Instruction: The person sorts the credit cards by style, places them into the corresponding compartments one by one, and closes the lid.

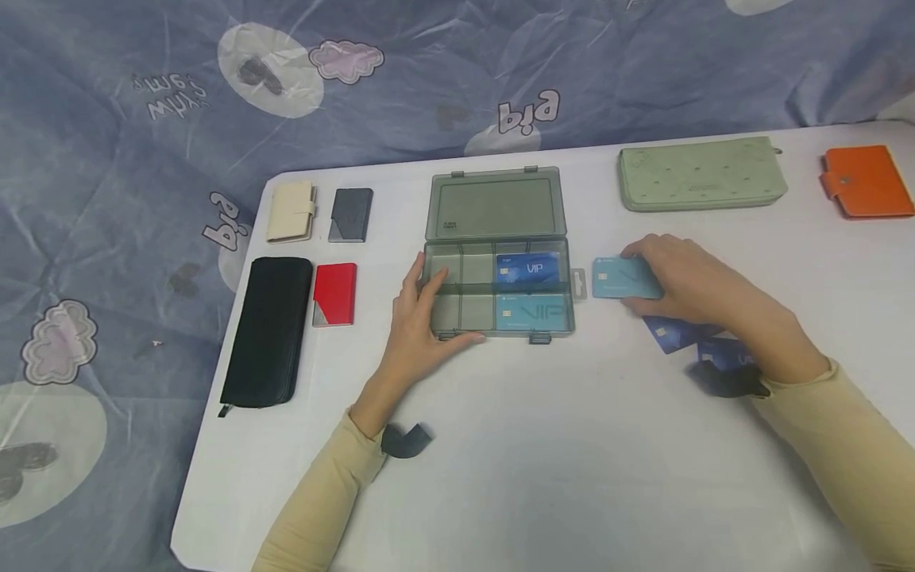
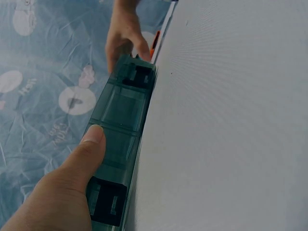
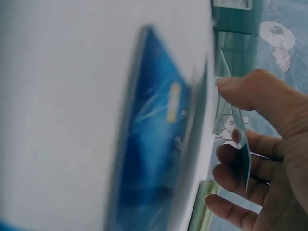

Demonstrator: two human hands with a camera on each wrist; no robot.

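A translucent grey-green plastic box (image 1: 477,310) lies on the table with its lid (image 1: 500,208) folded back. My left hand (image 1: 415,330) grips its left end, thumb (image 2: 94,144) along the front wall and fingers over the left side. In its right compartments lie a dark blue VIP card (image 1: 529,270) at the back and a light blue one (image 1: 530,313) in front. Just right of the box, my right hand (image 1: 696,278) pinches another light blue card (image 1: 623,278) between thumb and fingers. Two dark blue cards (image 1: 670,334) lie on the table, partly hidden under that hand and wrist.
Along the left stand a black zip wallet (image 1: 268,334), a red card holder (image 1: 334,294), a dark grey card holder (image 1: 350,214) and a cream wallet (image 1: 291,210). A green wallet (image 1: 704,175) and an orange card holder (image 1: 868,181) lie at the back right of the white table (image 1: 500,461).
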